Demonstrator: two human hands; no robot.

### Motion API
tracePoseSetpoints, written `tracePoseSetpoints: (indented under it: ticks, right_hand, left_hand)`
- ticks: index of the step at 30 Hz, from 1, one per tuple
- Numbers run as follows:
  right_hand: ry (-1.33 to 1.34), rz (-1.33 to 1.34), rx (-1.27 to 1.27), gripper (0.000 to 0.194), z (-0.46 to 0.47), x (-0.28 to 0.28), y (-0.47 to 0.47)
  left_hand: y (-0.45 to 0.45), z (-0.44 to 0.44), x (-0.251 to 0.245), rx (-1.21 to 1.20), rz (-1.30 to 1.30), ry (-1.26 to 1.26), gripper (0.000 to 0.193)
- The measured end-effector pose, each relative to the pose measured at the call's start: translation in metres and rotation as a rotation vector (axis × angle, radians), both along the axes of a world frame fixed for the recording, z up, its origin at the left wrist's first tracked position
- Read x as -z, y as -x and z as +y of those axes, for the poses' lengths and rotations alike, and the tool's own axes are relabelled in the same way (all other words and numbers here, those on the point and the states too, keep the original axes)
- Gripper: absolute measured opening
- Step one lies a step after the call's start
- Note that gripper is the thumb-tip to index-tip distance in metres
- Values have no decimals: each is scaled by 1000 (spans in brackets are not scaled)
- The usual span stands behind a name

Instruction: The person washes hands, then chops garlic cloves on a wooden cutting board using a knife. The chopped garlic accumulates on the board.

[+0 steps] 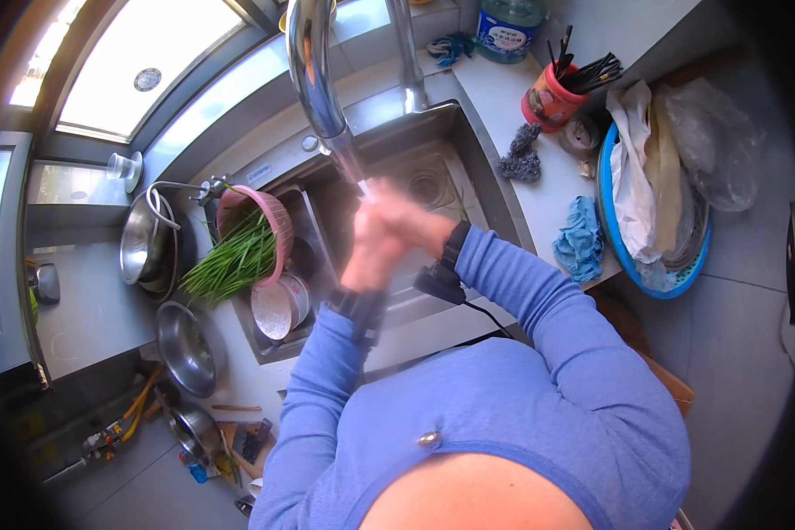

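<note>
My left hand (370,242) and my right hand (414,213) press against each other under the chrome faucet (315,86), over the right basin of the stainless steel sink (509,211). Motion blurs both hands, and no object shows between them. Water seems to run from the spout onto the fingers. Each wrist carries a black band, and a cable hangs from the device by the right one. In the left basin, a pink plastic basket (281,228) lies tilted, with long green chives or similar leaves (235,258) spilling out. Below it are two bowls (275,311).
Metal pots (147,242) and a steel bowl (184,348) stand left. At right are a grey scouring pad (522,156), a blue cloth (580,238), a red utensil holder (548,99) and a blue basket (608,218) with plastic bags. A detergent bottle (507,33) stands behind.
</note>
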State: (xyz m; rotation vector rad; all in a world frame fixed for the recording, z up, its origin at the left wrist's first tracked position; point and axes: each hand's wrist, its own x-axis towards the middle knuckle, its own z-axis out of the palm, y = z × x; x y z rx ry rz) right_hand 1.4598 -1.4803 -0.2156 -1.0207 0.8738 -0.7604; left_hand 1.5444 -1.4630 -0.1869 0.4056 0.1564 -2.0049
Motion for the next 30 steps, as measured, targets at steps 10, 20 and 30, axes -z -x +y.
tracePoseSetpoints:
  ticks: [10,20,30]
  right_hand:
    - [-5,186,-61,36,-17,-15,4]
    - [-9,342,-199,62,-29,-15,1]
    - [-126,89,134,65,-4,-51,4]
  left_hand:
    - [2,-1,-4,-101,-78,58,27]
    - [-1,0,0,-32,-320,123,33]
    - [-3,6,1,239,-595,370,43]
